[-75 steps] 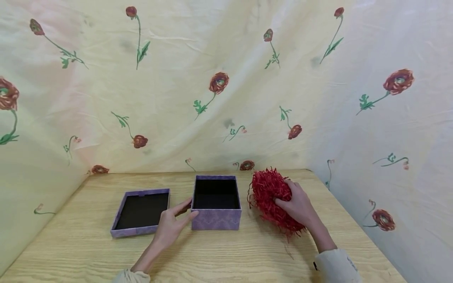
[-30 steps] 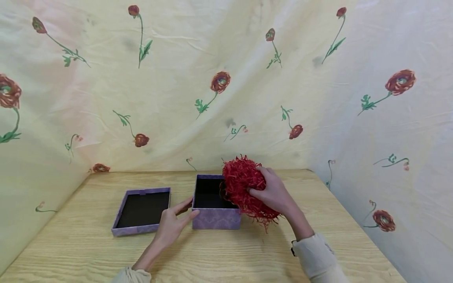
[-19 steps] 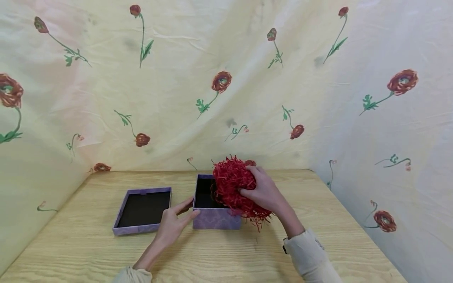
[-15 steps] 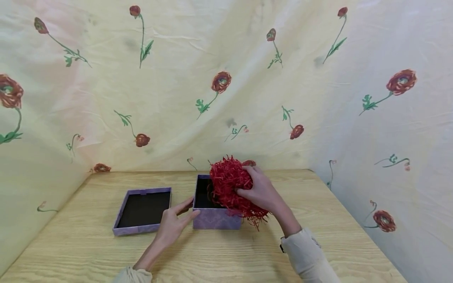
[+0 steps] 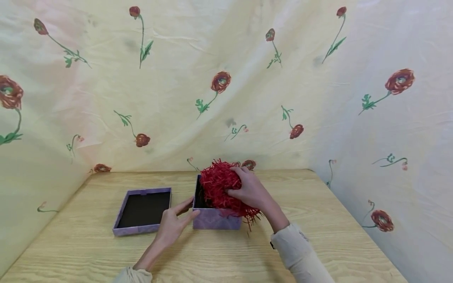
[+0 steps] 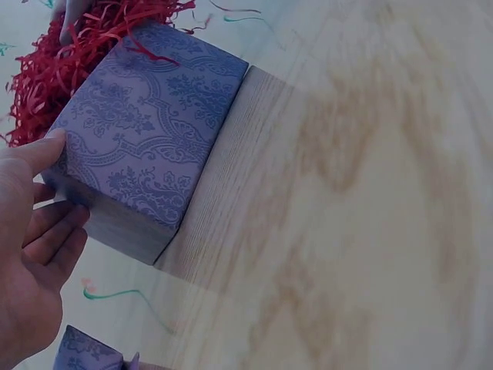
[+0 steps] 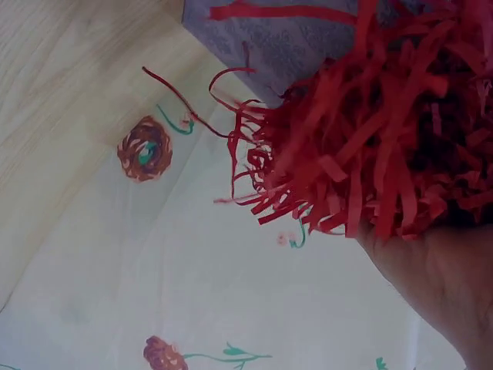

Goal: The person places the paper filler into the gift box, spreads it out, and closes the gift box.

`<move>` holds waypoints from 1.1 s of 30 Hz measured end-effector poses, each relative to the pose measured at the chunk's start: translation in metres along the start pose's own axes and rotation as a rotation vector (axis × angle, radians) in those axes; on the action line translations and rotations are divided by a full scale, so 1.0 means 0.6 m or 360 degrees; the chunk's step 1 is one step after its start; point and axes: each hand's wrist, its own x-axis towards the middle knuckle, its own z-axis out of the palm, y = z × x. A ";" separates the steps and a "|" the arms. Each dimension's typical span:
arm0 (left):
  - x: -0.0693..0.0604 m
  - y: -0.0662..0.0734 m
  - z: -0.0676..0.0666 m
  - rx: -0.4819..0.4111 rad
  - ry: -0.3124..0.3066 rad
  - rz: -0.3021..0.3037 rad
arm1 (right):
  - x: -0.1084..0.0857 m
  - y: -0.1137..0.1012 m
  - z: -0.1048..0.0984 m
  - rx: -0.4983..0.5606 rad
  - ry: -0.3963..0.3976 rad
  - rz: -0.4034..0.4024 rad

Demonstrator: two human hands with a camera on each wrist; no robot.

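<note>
A bundle of red shredded paper (image 5: 221, 186) lies over the opening of a purple patterned box (image 5: 216, 219), with strands hanging past its front right corner. My right hand (image 5: 251, 190) grips the bundle from the right; in the right wrist view the shreds (image 7: 362, 139) cover most of the fingers of that hand (image 7: 431, 270). At the box's left side, my left hand (image 5: 171, 226) rests with thumb on the front corner and fingers along the side. The left wrist view shows this hand (image 6: 31, 262) touching the box (image 6: 146, 123) with fairly relaxed fingers.
A shallow purple lid (image 5: 137, 228) with a black inside lies to the left of the box on the wooden table (image 5: 198, 259). Behind the table and at both sides hangs a pale cloth (image 5: 170, 86) printed with red flowers.
My right hand has carried the red shreds leftward from the table on the right to over the box. The left hand has stayed at the box's left side.
</note>
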 end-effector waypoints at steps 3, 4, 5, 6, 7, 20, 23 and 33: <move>0.000 0.001 0.000 0.0019 -0.0004 -0.0017 | 0.005 -0.002 0.008 -0.0023 -0.0006 -0.0002; 0.000 0.001 0.000 0.0025 -0.0004 -0.0019 | 0.007 -0.004 0.010 -0.0028 -0.0006 -0.0004; 0.000 0.000 0.000 0.0030 -0.0002 -0.0025 | 0.008 -0.005 0.013 -0.0030 -0.0005 -0.0002; -0.001 0.000 0.000 0.0033 -0.0001 -0.0027 | 0.009 -0.005 0.015 -0.0033 -0.0005 0.0000; 0.000 0.000 0.000 0.0039 0.0001 -0.0030 | 0.010 -0.007 0.017 -0.0031 -0.0009 0.0004; 0.002 -0.002 0.001 0.0015 -0.0007 0.0010 | 0.025 -0.021 0.042 -0.0157 -0.0023 -0.0039; 0.003 -0.003 0.002 0.0021 0.0000 0.0016 | 0.028 -0.023 0.046 -0.0172 -0.0048 -0.0044; 0.007 -0.004 0.005 0.0008 -0.0016 -0.0026 | 0.038 -0.024 0.072 -0.0291 -0.0168 -0.0048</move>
